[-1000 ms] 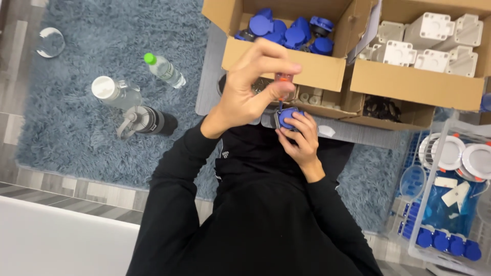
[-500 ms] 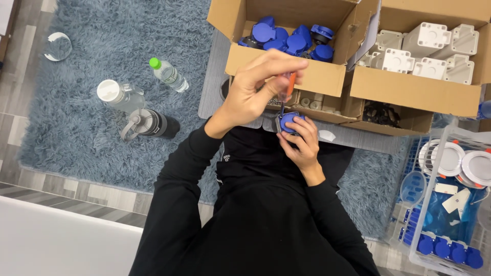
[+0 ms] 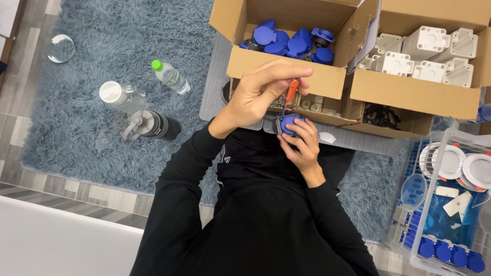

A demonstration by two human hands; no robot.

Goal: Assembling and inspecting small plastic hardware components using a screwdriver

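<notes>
Fingers of the left hand (image 3: 261, 94) pinch a small screwdriver (image 3: 290, 94) with an orange handle, held upright with its tip pointing down into a blue socket (image 3: 289, 124). The right hand (image 3: 303, 145) wraps its fingers around that socket from below, holding it just above the person's lap, in front of the nearest cardboard box (image 3: 286, 76). Both sleeves are black.

That nearest box, open at the top, holds a heap of blue sockets (image 3: 286, 43) of the same kind. Just to its right stands a second cardboard box (image 3: 417, 94) filled with white plastic housings (image 3: 424, 53). Below the first box, partly hidden by the hands, lies a shallow tray of small parts (image 3: 327, 107); I cannot make out what they are.

Left of the first box, on the shaggy grey-blue rug (image 3: 102, 66), lie a clear bottle with a green cap (image 3: 170, 76), a clear bottle with a white lid (image 3: 121, 96) and a dark flask with a loop handle (image 3: 151, 125), the last two close together. Further left, at the rug's edge, sits a clear glass lid (image 3: 61, 48).

Well to the right of the boxes stands a clear plastic crate (image 3: 450, 204) with white round fittings and more blue pieces inside.
</notes>
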